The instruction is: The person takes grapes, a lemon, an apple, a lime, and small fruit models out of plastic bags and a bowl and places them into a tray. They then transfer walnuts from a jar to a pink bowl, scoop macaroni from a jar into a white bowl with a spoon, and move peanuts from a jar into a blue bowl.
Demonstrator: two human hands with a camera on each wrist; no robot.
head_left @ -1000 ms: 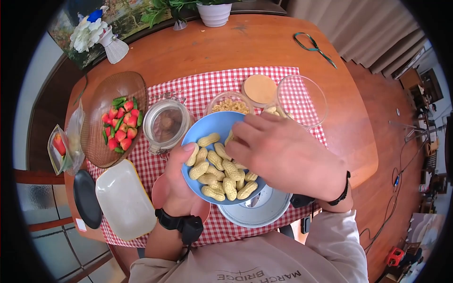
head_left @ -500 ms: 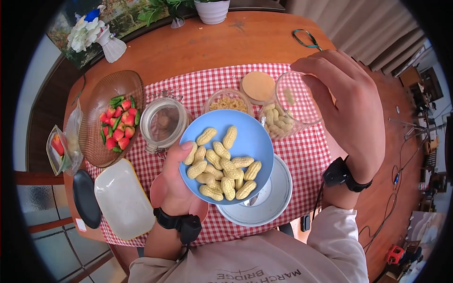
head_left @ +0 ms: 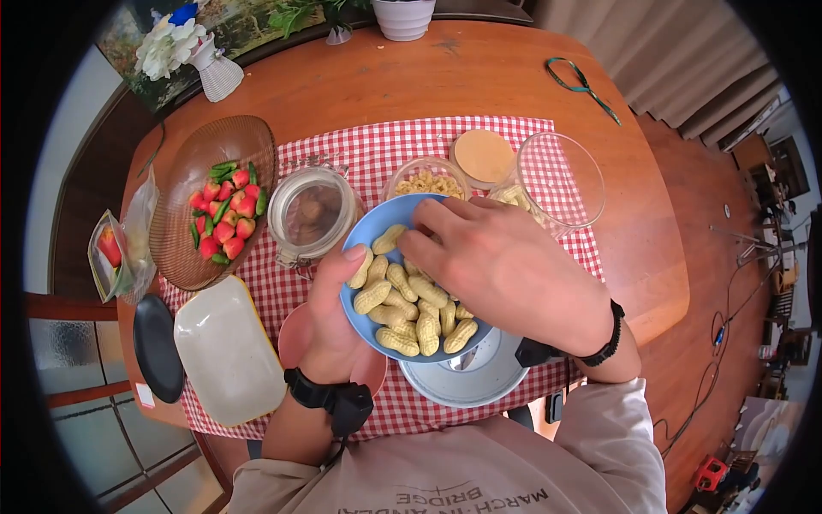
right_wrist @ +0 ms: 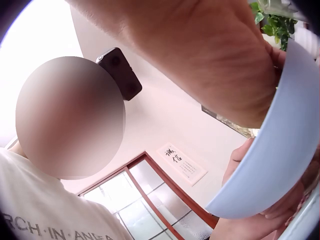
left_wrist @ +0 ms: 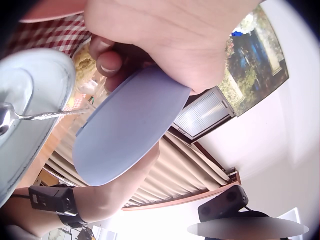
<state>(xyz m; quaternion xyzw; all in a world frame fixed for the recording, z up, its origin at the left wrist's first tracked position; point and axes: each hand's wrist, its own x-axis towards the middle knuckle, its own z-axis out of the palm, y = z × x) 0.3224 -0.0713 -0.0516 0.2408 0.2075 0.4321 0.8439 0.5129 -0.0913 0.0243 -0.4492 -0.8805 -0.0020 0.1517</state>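
Observation:
My left hand (head_left: 330,321) grips a light blue bowl (head_left: 364,224) by its left rim, thumb over the edge. Unshelled peanuts (head_left: 428,330) fill much of the bowl. My right hand (head_left: 505,261) reaches over the bowl's far right side with bent fingers, fingertips down among the peanuts; the back of the hand hides what they touch. Beyond this hand stands a clear glass jar (head_left: 575,184) with more peanuts inside, partly covered by the hand. From below, in the left wrist view, the bowl's smooth underside (left_wrist: 135,125) shows.
A white bowl (head_left: 462,390) with a spoon lies under the blue one. Nearby are a clasp jar (head_left: 312,214), a pasta container (head_left: 428,182), a wooden lid (head_left: 484,157), a pink dish (head_left: 295,336), a white tray (head_left: 229,360), a black plate (head_left: 157,347) and a brown glass dish (head_left: 184,244) of red fruit.
Half a second ago my right hand was raised over the glass jar's mouth with a peanut in the jar below; it has come back left and down into the bowl. The left hand keeps its hold.

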